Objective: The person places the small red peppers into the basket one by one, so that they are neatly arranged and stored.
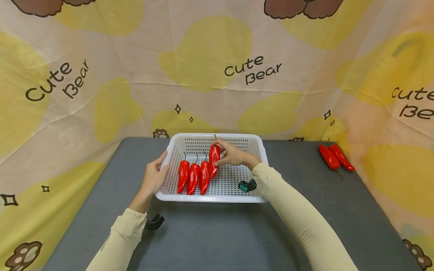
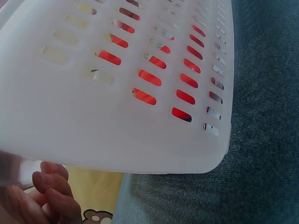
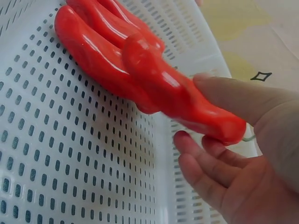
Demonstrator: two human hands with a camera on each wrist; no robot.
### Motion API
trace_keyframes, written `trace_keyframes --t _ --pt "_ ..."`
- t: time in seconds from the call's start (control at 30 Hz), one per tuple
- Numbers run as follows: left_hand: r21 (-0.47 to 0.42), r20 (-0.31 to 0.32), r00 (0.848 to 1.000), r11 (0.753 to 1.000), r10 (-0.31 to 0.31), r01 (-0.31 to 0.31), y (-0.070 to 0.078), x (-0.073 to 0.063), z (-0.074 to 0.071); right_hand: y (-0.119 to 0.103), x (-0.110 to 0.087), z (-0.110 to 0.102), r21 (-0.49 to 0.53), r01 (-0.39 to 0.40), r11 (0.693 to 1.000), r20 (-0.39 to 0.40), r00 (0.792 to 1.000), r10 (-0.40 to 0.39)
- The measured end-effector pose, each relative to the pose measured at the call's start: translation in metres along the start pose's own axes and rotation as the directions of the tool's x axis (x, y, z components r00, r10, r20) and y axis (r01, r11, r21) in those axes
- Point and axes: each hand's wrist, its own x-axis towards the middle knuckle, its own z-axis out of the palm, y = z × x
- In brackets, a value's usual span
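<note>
A white plastic basket [image 1: 217, 199] with slotted walls stands on the grey table. Inside, toward its left, three red peppers [image 1: 193, 178] lie side by side, their green stems toward the far wall. My right hand [image 1: 232, 153] pinches another red pepper [image 3: 177, 93] between thumb and fingers near its stem end, just right of the row. That pepper is tilted, its lower tip close to the neighbouring one. My left hand [image 1: 153, 178] holds the basket by its left rim. From the left wrist, curled fingertips [image 2: 57, 198] show beside the basket's outer wall, and red shows through the slots.
Two more red peppers [image 1: 329, 157] lie on the table [image 1: 217, 233] at the far right. A patterned cloth [image 1: 203, 75] hangs behind and along the sides. Dark wrist devices show beside the left wrist [image 1: 154, 222] and right wrist [image 1: 247, 186].
</note>
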Motion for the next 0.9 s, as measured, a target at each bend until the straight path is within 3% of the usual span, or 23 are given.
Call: trace_keyframes --t 0.17,0.43,0.9 --pt "0.003 -0.005 1.0 1.0 0.008 -0.008 -0.0001 0.0003 0.0005 0.0006 -0.0014 0.0002 -0.04 -0.073 0.997 0.073 0.994 0.076" --pt "0.003 -0.005 1.0 1.0 -0.001 0.001 0.0006 0.0002 0.0001 0.0 -0.0028 0.0011 -0.141 -0.158 0.977 0.167 0.969 0.181" --pt "0.003 -0.008 1.0 1.0 -0.018 0.018 0.0011 -0.0004 0.0012 0.0034 -0.0058 0.002 -0.116 -0.219 0.969 0.258 0.935 0.242"
